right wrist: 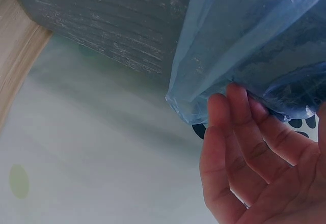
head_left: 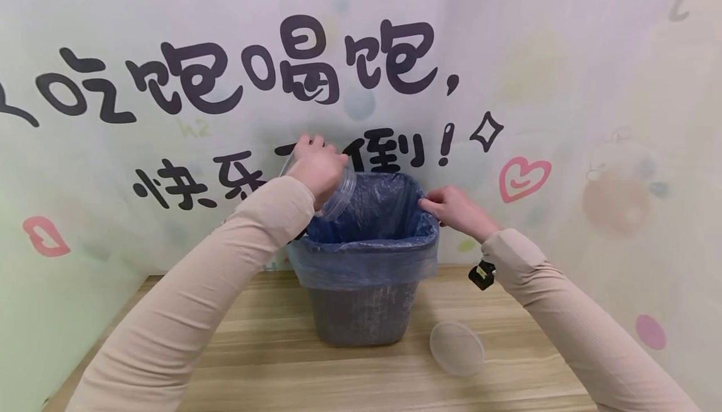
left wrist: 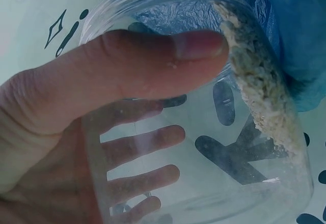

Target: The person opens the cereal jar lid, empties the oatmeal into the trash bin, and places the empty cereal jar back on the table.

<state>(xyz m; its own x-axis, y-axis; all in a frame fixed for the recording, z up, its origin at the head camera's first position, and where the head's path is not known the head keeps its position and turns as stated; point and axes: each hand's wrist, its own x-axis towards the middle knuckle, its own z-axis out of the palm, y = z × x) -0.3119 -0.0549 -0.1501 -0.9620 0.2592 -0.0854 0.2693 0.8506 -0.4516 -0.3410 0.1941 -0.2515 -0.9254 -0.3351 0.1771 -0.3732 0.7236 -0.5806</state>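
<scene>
A grey trash bin (head_left: pixel 361 315) lined with a blue plastic bag (head_left: pixel 366 271) stands upright against the wall. My left hand (head_left: pixel 317 167) grips a clear jar (left wrist: pixel 153 183), thumb on one side and the other fingers behind it. The jar is tilted, its mouth over the left part of the bin's opening. Pale, crumbly flakes (left wrist: pixel 265 91) lie along the jar's lower side, up toward the mouth. At the bin's right rim, my right hand (head_left: pixel 455 208) pinches the edge through the bag, with the fingers on the outside.
A round translucent lid (head_left: pixel 457 349) lies on the wood-grain table (head_left: pixel 254 349), right of the bin's base. Behind rises a pale wall (head_left: pixel 564 86) with black lettering and coloured drawings. Another wall (head_left: pixel 45 311) borders the table at left.
</scene>
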